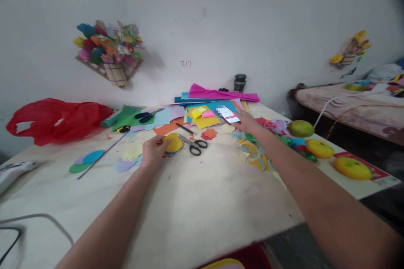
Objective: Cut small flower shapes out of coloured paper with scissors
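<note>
Watching through the head cam from my end, I've got the left hand (154, 149) with its grip pinched on a yellow paper circle (173, 143), just above the pale counter (202, 201), left of centre. Right next to that circle are black-handled scissors (195, 147), blades pointing back toward it, plus a dark pencil (186, 129) lying at a slant behind them. The right hand (248, 122) is reaching out to a phone (229, 115) with its screen lit; can't tell whether that grip is apart or together, or if the fingers are actually touching it. Yellow and blue scraps (257, 153) are scattered under and beside my right forearm, and an orange-red paper flower (209, 134) sits between the scissors and the phone. Off to the left I can see a blue paper oval (94, 156) partly over a green one (78, 169), with a thin purple strip (102, 155) beside them. Further back there's a second pair of scissors (147, 115) and a crumpled red plastic bag (58, 119).
</note>
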A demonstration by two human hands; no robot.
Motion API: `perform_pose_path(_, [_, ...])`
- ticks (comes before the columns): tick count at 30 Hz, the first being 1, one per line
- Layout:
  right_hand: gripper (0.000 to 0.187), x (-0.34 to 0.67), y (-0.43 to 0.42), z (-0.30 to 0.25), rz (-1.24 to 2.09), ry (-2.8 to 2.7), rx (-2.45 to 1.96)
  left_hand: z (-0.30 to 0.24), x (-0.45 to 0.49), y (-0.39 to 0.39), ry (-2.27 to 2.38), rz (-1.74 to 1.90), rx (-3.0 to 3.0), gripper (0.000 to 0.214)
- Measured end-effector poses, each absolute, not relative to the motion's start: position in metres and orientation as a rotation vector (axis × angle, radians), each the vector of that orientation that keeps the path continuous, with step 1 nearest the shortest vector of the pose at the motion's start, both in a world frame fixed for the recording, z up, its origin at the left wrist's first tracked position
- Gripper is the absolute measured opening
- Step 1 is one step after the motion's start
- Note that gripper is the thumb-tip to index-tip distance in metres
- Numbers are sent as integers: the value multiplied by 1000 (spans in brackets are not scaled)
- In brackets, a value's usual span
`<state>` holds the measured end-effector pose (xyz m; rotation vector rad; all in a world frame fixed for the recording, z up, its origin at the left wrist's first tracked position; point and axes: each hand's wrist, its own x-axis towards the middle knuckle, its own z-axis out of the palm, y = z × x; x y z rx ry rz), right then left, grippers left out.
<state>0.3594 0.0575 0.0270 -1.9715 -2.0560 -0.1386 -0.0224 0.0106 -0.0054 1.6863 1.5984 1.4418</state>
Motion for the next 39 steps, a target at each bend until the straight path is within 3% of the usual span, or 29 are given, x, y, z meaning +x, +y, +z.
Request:
perform_pose_path(5, [25,318,49,46,186,-1825,-1900,6,-11,9,1381,1358,1444,39])
perform_pose_path(15, [35,183,12,35,1054,-1640,-1378,28,5,-7,1199,1101,1349,39])
perform_pose_path(30, [22,145,18,12,783,-1502,-1305,3,11,-11,1080,1239,1169,48])
perform_pose_path(39, [24,150,20,2,614,-1645,-1349,0,16,-10,1062,1289,1231,49])
